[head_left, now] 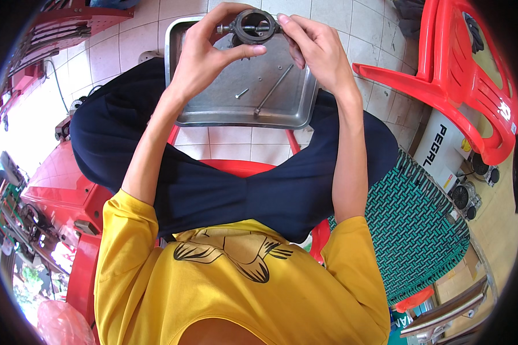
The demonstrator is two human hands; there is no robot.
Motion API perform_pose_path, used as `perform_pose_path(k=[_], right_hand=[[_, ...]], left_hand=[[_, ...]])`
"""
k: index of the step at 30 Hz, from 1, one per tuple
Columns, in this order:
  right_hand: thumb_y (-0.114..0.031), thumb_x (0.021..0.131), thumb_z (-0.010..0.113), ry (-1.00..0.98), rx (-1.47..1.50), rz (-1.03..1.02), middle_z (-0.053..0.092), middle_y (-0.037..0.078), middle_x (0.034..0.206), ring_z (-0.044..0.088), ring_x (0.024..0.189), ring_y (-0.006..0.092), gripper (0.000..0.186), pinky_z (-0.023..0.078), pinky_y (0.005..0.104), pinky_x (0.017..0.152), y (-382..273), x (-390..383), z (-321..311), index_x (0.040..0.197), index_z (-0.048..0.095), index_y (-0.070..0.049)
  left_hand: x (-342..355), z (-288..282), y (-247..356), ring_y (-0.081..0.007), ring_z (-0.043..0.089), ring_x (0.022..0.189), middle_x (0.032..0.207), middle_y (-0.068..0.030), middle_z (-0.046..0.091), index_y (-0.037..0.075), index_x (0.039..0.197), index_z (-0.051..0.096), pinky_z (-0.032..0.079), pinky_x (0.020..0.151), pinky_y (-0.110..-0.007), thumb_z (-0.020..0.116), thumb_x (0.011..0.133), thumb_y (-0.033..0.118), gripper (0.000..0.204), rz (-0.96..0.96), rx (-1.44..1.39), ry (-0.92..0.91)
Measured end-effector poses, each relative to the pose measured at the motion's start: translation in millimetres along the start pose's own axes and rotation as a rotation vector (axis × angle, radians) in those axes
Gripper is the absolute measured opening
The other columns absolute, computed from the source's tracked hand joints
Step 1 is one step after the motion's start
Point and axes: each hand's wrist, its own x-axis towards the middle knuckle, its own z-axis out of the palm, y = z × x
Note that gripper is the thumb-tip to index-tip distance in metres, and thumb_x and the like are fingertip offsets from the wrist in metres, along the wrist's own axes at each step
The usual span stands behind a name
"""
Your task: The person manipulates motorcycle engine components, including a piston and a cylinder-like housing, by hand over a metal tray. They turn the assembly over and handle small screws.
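Note:
Over the far part of a metal tray (pixel 213 109) is a dark ring-shaped metal part (pixel 255 39) with a shaft running across its round bore. My left hand (pixel 216 52) is closed around its left side, the thumb along the near side and the fingers behind. At the right end of the shaft, the thumb and fingers of my right hand (pixel 319 49) pinch the part's edge. Beneath, in the tray, lie a long thin bolt (pixel 274 89), a short bolt (pixel 242 93) and several tiny pieces that look like nuts or washers.
The tray rests between my knees, above a red stool (pixel 242 167). Red plastic chairs (pixel 443 86) stand at the right, beside a white cylinder (pixel 437 146) and a green woven seat (pixel 420 230). A red metal cabinet (pixel 69 184) is on the left.

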Motion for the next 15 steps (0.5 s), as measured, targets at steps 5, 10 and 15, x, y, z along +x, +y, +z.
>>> perform_pose_path(k=[5,10,15], right_hand=[[-0.048,0.100,0.054,0.009,0.002,0.018,0.044,0.003,0.050,0.045,0.050,0.0141,0.053,0.040,0.0321,0.055,-1.0,0.0,0.5,0.077,0.067,-0.002],[-0.052,0.100,0.052,-0.011,-0.008,0.048,0.045,0.003,0.051,0.047,0.051,0.0148,0.057,0.042,0.0319,0.057,2.2,2.2,0.7,0.078,0.067,-0.002],[-0.050,0.105,0.048,0.010,0.014,-0.021,0.060,0.004,0.071,0.059,0.069,0.0126,0.052,0.045,0.0287,0.066,4.3,2.1,3.7,0.092,0.063,-0.002]], left_hand=[[-0.3,1.1,-0.3,-0.0174,0.062,0.115,0.118,-0.0057,0.066,0.005,0.130,0.062,0.045,0.111,-0.041,0.087,0.075,0.012,0.060,0.005,0.006,0.013],[0.4,0.9,-1.3,-0.0178,0.062,0.116,0.119,-0.0061,0.066,0.005,0.130,0.062,0.045,0.112,-0.041,0.087,0.076,0.012,0.060,0.001,0.006,0.013],[0.5,1.6,0.3,-0.0169,0.061,0.116,0.119,-0.0065,0.067,0.004,0.131,0.060,0.045,0.110,-0.039,0.084,0.081,0.012,0.055,-0.061,-0.116,0.074]])
